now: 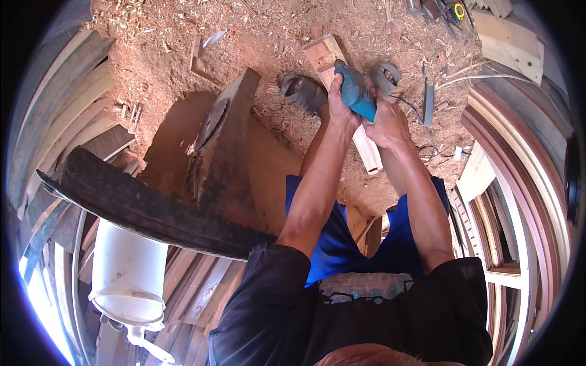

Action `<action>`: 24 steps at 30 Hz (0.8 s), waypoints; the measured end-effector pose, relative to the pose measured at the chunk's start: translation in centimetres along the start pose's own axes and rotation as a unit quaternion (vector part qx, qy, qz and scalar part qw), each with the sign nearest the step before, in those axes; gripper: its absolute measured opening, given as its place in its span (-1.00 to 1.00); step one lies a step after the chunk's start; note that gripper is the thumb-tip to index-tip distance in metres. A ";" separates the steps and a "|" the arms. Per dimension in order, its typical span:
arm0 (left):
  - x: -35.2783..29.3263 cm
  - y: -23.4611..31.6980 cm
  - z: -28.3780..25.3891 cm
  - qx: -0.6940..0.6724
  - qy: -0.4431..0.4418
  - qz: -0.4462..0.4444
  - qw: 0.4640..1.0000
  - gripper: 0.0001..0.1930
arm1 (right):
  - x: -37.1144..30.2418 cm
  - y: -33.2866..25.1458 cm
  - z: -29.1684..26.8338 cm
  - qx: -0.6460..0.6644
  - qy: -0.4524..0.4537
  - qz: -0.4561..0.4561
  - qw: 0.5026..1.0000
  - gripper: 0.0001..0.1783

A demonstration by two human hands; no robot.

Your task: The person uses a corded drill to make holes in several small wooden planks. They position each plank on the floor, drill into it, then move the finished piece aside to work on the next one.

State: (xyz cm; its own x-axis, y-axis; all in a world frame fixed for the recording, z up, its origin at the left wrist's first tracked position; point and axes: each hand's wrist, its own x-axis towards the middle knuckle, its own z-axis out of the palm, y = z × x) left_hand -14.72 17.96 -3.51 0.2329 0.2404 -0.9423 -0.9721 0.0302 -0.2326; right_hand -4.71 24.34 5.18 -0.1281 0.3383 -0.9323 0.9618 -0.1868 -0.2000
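Both my hands are closed on a teal corded power drill [356,91], its dark nose pointing down at a pale wooden beam [320,53]. My left hand [342,108] wraps the drill's left side, near the front. Behind it, my right hand [389,125] grips the right rear, where the handle is mostly hidden by the fingers. Lying on the ground between my feet, the beam has cut marks near its far end, and its near end [368,157] shows below my hands. Whether the tip touches the wood is hard to make out.
Grey-shod feet flank the beam, a left shoe [300,91] and a right shoe [384,76]. Sawdust covers the ground. A dark-edged wooden bench [152,204] stands left, above a white bucket [129,268]. A cord [417,113] trails right, towards stacked frames [513,146]. A tape measure [459,11] lies far right.
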 end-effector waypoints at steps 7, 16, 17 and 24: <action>-0.6 -0.1 -0.1 0.004 -0.026 0.018 0.999 -0.38 | -0.3 -1.1 -0.7 -0.014 -0.048 0.046 0.998 -0.50; 1.3 1.0 -2.0 0.027 -0.035 -0.023 0.999 -0.44 | 0.3 -1.7 -0.4 -0.035 -0.031 0.061 0.997 -0.39; 1.4 1.1 -2.1 0.028 -0.033 -0.026 0.999 -0.43 | 0.4 -1.5 -0.1 -0.033 -0.029 0.061 0.997 -0.38; 1.6 1.2 -1.7 0.032 -0.013 -0.018 0.999 -0.39 | 1.0 -1.1 0.7 -0.034 -0.007 0.056 0.998 -0.37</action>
State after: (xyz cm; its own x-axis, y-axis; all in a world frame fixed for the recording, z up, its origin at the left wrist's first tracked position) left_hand -15.46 16.71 -5.74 0.2687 0.2631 -0.9266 -0.9628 0.1021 -0.2502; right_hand -6.02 24.27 4.27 -0.0223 0.3065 -0.9516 0.9843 -0.1598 -0.0746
